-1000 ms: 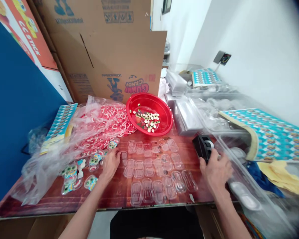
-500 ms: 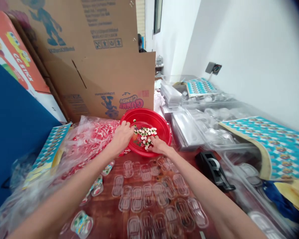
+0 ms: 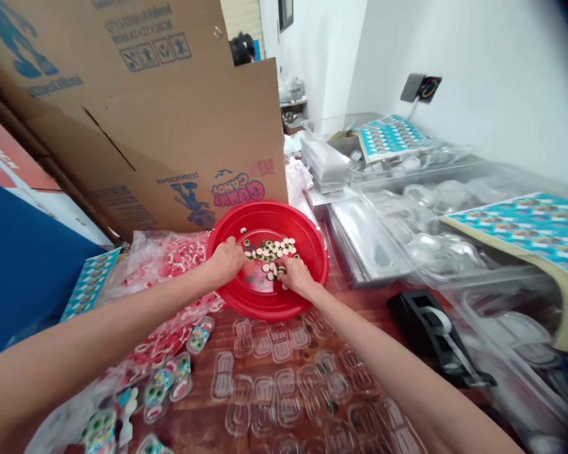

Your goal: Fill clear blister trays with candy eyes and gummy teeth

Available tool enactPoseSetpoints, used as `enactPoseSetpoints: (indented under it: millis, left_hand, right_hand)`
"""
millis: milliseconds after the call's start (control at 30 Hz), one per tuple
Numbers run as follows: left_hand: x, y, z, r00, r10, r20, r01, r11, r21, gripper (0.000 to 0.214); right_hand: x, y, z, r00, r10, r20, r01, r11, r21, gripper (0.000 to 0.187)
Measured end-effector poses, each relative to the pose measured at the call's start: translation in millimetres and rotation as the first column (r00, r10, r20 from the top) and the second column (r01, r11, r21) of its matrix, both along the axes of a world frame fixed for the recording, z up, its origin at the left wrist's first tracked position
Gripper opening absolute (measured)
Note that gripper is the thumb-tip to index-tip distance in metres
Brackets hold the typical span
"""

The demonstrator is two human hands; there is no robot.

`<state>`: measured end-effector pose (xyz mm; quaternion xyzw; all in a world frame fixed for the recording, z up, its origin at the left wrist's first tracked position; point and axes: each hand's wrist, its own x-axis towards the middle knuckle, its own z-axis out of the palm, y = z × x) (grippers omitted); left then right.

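A round red plastic basin holds several small round white-and-green candies that look like eyeballs. Inside its left part is my left hand, fingers curled down and pinched together; whatever they hold is hidden. My right hand reaches in over the right side, fingertips closed at a candy among the loose ones. In front of the basin, rows of clear plastic blister shells lie on the brown table. Filled candy packs with colourful labels lie to the left.
A plastic bag of red-and-white candies sits left of the basin, before a large cardboard box. At right are a black tape dispenser, clear bins of plastic shells and blue printed sheets.
The view has shifted and come closer to the basin. Both hands stay in the basin; the candies between them have moved slightly, with some nearer my right fingertips.
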<state>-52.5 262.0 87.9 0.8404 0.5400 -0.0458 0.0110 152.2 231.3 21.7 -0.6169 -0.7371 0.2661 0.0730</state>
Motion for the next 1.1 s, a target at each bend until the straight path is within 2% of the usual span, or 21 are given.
enactPoseSetpoints:
  millis: [167, 300, 400, 467, 567, 667, 733, 800, 900, 967, 1100]
  left_hand:
    - [-5, 0, 15.7, 0.997, -0.058, -0.053, 0.055, 0.997, -0.049, 0.026]
    - [4, 8, 31.6, 0.99, -0.055, -0.13, 0.062, 0.997, 0.048, 0.029]
    - [17, 21, 32.3, 0.979, -0.048, -0.2, 0.068, 0.994, 0.09, 0.032]
    - [25, 30, 26.2, 0.975, -0.043, -0.22, 0.058, 0.996, 0.066, 0.034]
    - [32, 36, 14.8, 0.972, -0.038, -0.234, 0.045, 0.999, 0.024, 0.035]
    - [32, 35, 9.4, 0.965, -0.035, -0.258, 0.036, 0.999, 0.0, 0.032]
    - [32, 34, 9.1, 0.962, -0.019, -0.274, 0.024, 1.0, 0.015, 0.033]
    - [33, 33, 9.4, 0.96, -0.008, -0.281, 0.023, 0.999, 0.049, 0.038]
    - [36, 34, 7.4, 0.961, 0.032, -0.276, -0.003, 0.995, 0.104, 0.045]
    - [38, 35, 4.4, 0.96, 0.064, -0.274, -0.039, 0.994, 0.098, 0.048]
    - [38, 35, -0.8, 0.957, 0.111, -0.267, -0.104, 0.994, 0.04, 0.044]
  right_hand:
    - [2, 0, 5.8, 0.999, -0.022, -0.031, 0.022, 1.0, 0.02, 0.038]
    - [1, -2, 10.3, 0.998, 0.023, -0.066, -0.019, 0.998, 0.052, 0.026]
    - [-5, 1, 10.7, 0.997, 0.038, -0.062, -0.031, 0.993, 0.116, 0.027]
    - [-9, 5, 8.8, 0.998, 0.053, -0.029, -0.046, 0.98, 0.194, 0.037]
    - [-14, 15, 3.9, 0.988, 0.156, 0.009, -0.152, 0.948, 0.28, 0.07]
    - [-20, 26, 1.1, 0.977, 0.215, 0.006, -0.21, 0.949, 0.233, 0.095]
    - [-25, 31, 2.8, 0.981, 0.192, 0.018, -0.192, 0.963, 0.19, 0.099]
    - [-28, 34, 7.3, 0.983, 0.183, 0.035, -0.186, 0.968, 0.17, 0.093]
    - [-30, 37, 15.1, 0.981, 0.192, 0.035, -0.195, 0.969, 0.152, 0.07]
    - [-30, 37, 17.7, 0.981, 0.191, 0.014, -0.191, 0.972, 0.135, 0.057]
    - [-32, 31, 15.1, 0.984, 0.165, -0.061, -0.159, 0.983, 0.093, 0.048]
